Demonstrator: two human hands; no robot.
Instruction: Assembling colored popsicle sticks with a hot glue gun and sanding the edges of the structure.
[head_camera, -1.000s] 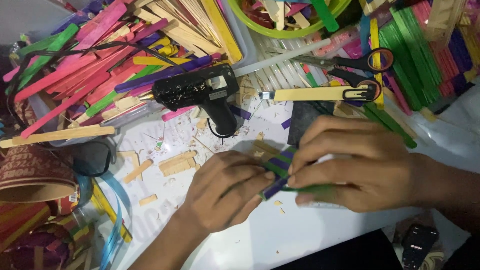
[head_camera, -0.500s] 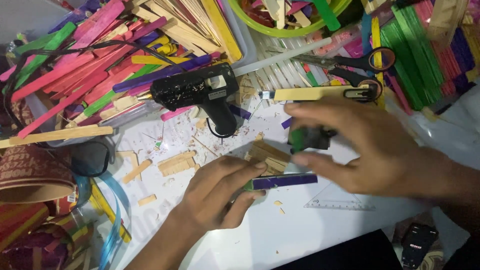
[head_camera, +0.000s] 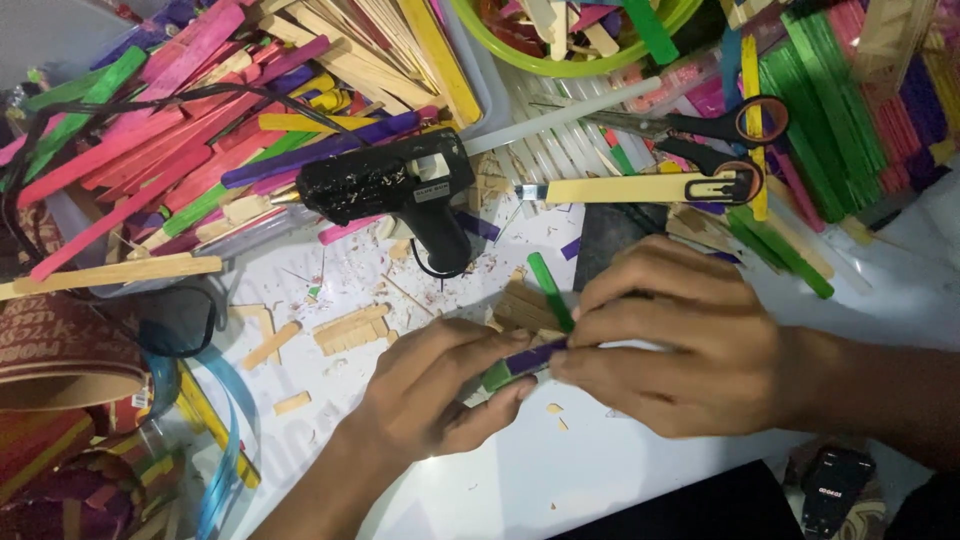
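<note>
Our right hand (head_camera: 690, 340) is back from its reach toward the scissors (head_camera: 700, 140) and now pinches the purple-green stick bundle (head_camera: 525, 362) together with our left hand (head_camera: 440, 390), both grips closed, just above the desk (head_camera: 600, 480).

Both hands meet over a white work surface (head_camera: 640, 480). The left hand (head_camera: 440, 390) and right hand (head_camera: 680, 345) pinch a purple and green stick piece (head_camera: 522, 364) between their fingertips. A green stick (head_camera: 549, 291) rises just above the grip. A black glue gun (head_camera: 395, 190) lies beyond it; black-handled scissors (head_camera: 690, 125) lie further right.
</note>
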